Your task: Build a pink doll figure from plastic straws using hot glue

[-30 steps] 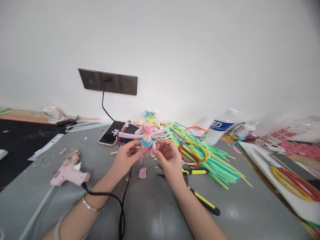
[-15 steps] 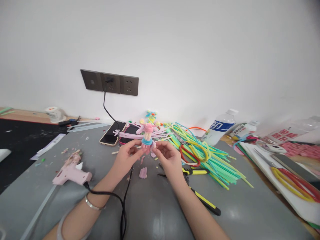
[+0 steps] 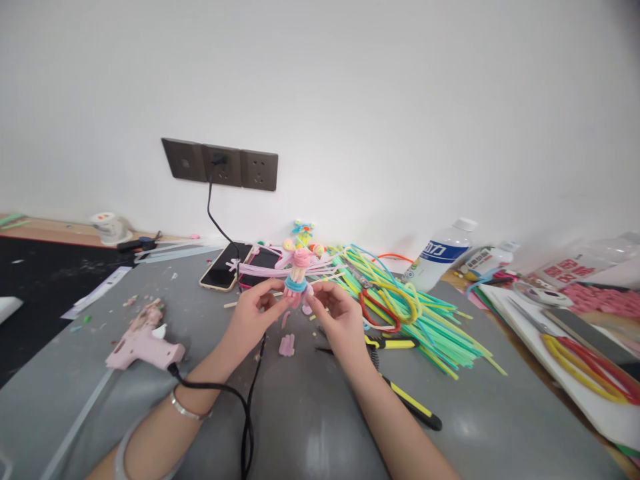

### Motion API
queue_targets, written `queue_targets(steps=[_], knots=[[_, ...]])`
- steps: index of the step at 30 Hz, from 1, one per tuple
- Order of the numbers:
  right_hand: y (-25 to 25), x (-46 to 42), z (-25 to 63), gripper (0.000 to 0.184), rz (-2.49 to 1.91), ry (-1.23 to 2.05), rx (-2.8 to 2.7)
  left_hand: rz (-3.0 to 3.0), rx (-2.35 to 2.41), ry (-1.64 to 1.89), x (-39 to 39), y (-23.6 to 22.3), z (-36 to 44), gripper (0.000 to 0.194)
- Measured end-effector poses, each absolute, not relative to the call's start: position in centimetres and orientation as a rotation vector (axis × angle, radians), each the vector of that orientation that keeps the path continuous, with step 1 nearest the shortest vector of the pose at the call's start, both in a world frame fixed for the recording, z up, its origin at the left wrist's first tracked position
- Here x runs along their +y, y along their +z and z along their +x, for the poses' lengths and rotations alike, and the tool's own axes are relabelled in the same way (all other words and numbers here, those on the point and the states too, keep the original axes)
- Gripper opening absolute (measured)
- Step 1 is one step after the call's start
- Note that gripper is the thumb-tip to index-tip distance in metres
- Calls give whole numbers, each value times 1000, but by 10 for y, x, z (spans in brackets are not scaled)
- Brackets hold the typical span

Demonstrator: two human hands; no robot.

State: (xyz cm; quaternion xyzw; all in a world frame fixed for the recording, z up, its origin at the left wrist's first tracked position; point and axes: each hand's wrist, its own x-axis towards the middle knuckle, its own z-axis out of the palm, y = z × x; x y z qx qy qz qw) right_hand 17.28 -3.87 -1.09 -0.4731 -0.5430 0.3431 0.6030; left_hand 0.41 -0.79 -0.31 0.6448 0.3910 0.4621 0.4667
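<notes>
Above the middle of the grey table, a small pipe-cleaner figure stands upright between my hands. It has a pink top, a cream middle, a blue band and pink strips below. My left hand pinches its lower left side between thumb and fingers. At its lower right, my right hand is closed on a small lilac piece that touches or nearly touches the figure; I cannot tell which. Lilac pipe cleaners lie behind the figure, and a short pink-lilac piece rests on the table below my hands.
A pink glue gun lies left, its black cable running past my left forearm. Green and yellow pipe cleaners spread at right beside yellow-black pliers. Phones lie behind. A bottle and scissors are further right.
The figure has tilted slightly, its pink top shifting a little right and down. Both hands keep nearly the same position and grip.
</notes>
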Motion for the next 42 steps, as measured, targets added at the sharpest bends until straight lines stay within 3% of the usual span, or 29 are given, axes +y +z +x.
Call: queue_targets(steps=[42], knots=[[-10,-38,174,19,-1055,802,-1266,1695,1053,1207,-12,1,4,21]])
